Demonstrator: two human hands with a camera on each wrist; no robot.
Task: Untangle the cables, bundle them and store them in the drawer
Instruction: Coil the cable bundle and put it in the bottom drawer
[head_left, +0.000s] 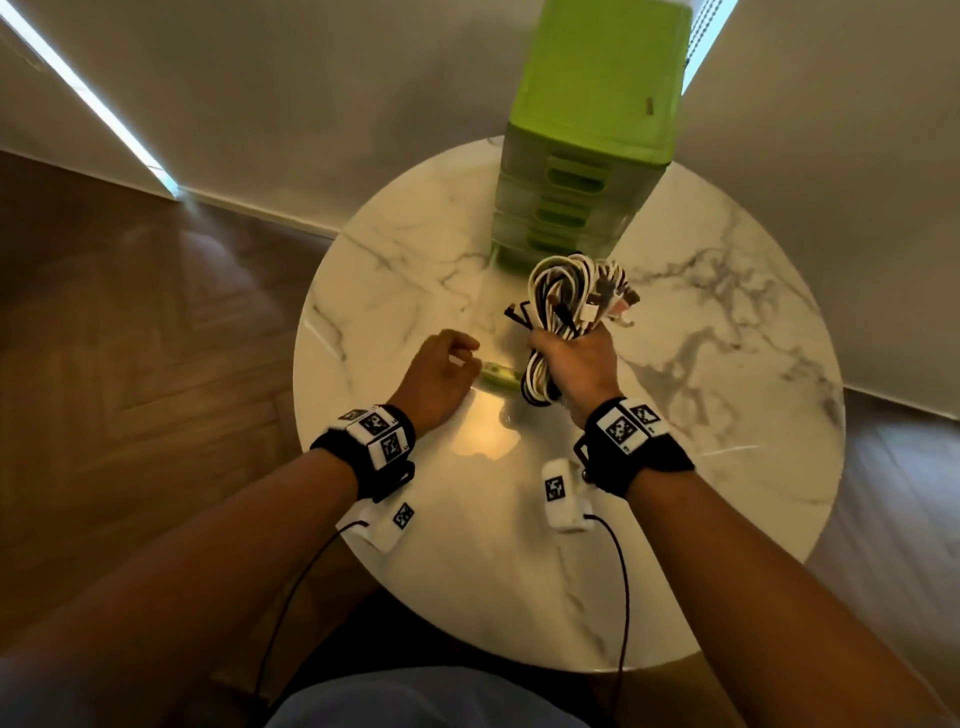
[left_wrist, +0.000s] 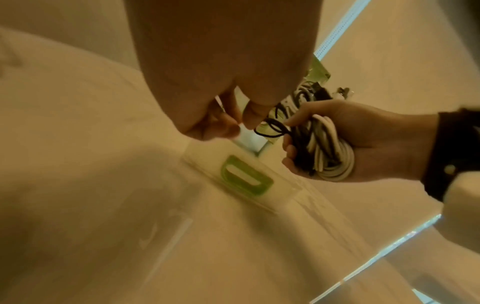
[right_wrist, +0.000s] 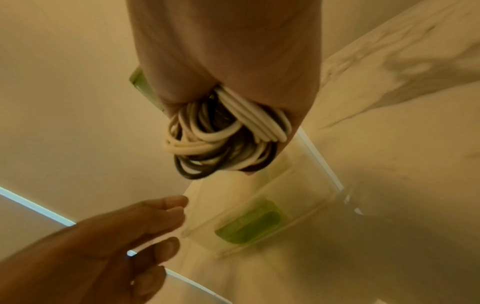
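Note:
A bundle of white and black cables (head_left: 561, 291) is gripped in my right hand (head_left: 566, 348), its plugs sticking out at the top. The hand holds it just above a clear drawer with a green handle (head_left: 498, 376), pulled out towards me from the green drawer tower (head_left: 587, 156). The right wrist view shows the cable loops (right_wrist: 221, 139) hanging under my palm, over the drawer's handle (right_wrist: 249, 226). My left hand (head_left: 457, 348) hovers left of the handle with relaxed fingers (right_wrist: 161, 216) and holds nothing. In the left wrist view the cables (left_wrist: 324, 148) lie beyond the handle (left_wrist: 246, 179).
The round marble table (head_left: 727, 364) stands against a pale wall, with the drawer tower at its far edge. Wooden floor lies on both sides. Thin black wires from my wrist cameras (head_left: 623, 597) hang over the table's near edge.

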